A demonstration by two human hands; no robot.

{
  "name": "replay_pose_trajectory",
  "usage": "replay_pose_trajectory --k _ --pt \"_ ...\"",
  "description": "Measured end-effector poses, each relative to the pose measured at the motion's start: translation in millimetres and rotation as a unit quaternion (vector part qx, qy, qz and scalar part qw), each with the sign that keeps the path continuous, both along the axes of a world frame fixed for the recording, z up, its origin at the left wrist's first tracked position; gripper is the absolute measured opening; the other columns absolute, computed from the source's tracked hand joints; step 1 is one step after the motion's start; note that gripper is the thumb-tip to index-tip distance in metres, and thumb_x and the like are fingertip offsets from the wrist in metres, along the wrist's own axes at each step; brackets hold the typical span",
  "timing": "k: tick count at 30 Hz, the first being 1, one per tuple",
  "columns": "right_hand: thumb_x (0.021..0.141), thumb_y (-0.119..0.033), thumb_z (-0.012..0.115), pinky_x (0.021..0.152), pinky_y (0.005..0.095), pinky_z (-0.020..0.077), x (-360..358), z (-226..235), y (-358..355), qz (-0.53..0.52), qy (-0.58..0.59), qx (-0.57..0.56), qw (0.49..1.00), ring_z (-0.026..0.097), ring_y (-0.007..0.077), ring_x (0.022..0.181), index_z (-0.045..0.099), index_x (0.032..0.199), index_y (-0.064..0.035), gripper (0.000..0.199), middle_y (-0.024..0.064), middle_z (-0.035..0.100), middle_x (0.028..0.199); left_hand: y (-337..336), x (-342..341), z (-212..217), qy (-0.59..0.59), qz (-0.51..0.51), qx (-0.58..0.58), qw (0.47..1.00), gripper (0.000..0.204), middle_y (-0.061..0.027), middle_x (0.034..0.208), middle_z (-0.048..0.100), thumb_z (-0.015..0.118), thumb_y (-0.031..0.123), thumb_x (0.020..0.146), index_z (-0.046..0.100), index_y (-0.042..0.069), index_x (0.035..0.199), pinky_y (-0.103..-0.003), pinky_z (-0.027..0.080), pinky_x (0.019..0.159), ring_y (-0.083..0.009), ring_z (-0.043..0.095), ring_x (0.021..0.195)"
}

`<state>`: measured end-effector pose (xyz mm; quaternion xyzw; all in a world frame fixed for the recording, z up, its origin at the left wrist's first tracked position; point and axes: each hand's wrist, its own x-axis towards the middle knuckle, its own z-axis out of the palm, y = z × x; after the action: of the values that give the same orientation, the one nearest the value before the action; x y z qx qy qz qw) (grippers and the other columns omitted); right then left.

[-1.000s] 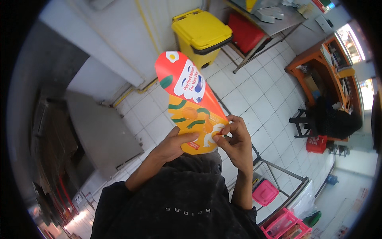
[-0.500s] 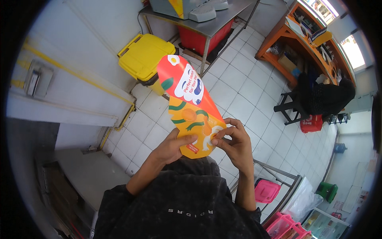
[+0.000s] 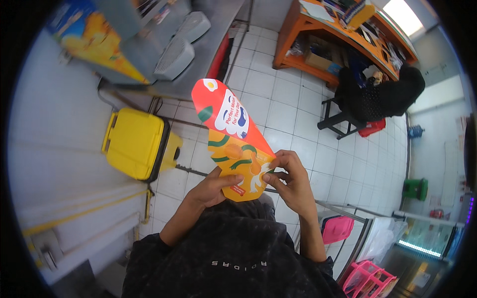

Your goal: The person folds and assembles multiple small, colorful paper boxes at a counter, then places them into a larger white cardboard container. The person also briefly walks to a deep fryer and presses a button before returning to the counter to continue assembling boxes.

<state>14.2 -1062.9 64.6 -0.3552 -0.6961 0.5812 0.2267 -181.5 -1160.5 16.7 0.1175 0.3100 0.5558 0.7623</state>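
Note:
A red and orange-yellow printed card food package (image 3: 231,149) is held up in front of my body. It is partly folded and shows drawings of a fried egg and green leaves. My left hand (image 3: 208,188) grips its lower left side, thumb lying across the front and the other fingers hidden behind. At the lower right edge, my right hand (image 3: 289,181) pinches the card between thumb and curled fingers. Both hands hold it at waist height, over the tiled floor.
A yellow lidded bin (image 3: 135,144) stands to the left, below a metal table (image 3: 213,54) carrying grey equipment. Far right, a person in black (image 3: 382,97) sits by an orange wooden desk (image 3: 283,47). A pink lid (image 3: 338,228) and pink basket (image 3: 367,280) are at lower right.
My view of the room has swung: the bin sits further left and lower, and the metal table shows more. Both hands keep their grip on the card package, which tilts slightly more upright.

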Motion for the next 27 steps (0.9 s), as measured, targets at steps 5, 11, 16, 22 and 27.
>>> replay_pose_trajectory --k 5,11,16,22,27 --pt "0.084 -0.007 0.074 0.081 0.0311 0.055 -8 -11 56 -0.107 -0.004 -0.092 0.99 0.056 0.0229 0.11 0.044 0.117 -0.0021 0.045 0.0126 0.049 0.117 89 -28 1 -0.015 -0.107 -0.02 0.994 0.054 -0.0123 0.134 0.05 0.058 0.005 0.093 0.033 0.002 0.141 -0.041 0.046 0.102 -0.026 0.052 0.124" --pt "0.081 -0.018 0.078 0.088 0.0364 0.0513 0 -20 137 -0.18 -0.152 0.115 0.965 0.052 0.0311 0.119 0.041 0.127 -0.0012 0.061 0.0174 0.045 0.128 211 -12 -5 0.204 -0.24 0.007 0.949 0.055 -0.0122 0.132 0.051 0.061 0.014 0.093 0.035 0.001 0.14 -0.035 0.046 0.099 -0.0208 0.052 0.121" --pt "0.081 -0.019 0.076 0.099 0.0415 0.0447 16 -18 225 -0.183 -0.084 0.137 0.97 0.046 0.0348 0.126 0.055 0.128 -0.0082 0.053 0.0167 0.047 0.133 298 -1 4 0.315 -0.301 0.085 0.896 0.059 -0.0125 0.129 0.053 0.063 0.018 0.091 0.035 0.0 0.14 -0.034 0.043 0.1 -0.0205 0.052 0.119" --pt "0.073 -0.026 0.082 0.094 0.0395 0.0493 20 -17 339 -0.151 -0.074 0.26 0.951 0.049 0.032 0.122 0.059 0.131 -0.0138 0.063 0.0138 0.046 0.135 402 20 27 0.441 -0.292 0.203 0.824 0.064 -0.0177 0.126 0.056 0.062 0.016 0.087 0.031 -0.001 0.14 -0.036 0.043 0.101 -0.0262 0.055 0.119" --pt "0.072 -0.023 0.082 0.092 0.0389 0.0495 34 -18 404 -0.118 -0.074 0.272 0.952 0.049 0.0296 0.118 0.064 0.125 -0.0134 0.056 0.0119 0.049 0.127 464 31 39 0.446 -0.294 0.169 0.829 0.065 -0.0215 0.121 0.059 0.063 0.02 0.086 0.031 -0.003 0.138 -0.039 0.048 0.094 -0.0324 0.062 0.11"
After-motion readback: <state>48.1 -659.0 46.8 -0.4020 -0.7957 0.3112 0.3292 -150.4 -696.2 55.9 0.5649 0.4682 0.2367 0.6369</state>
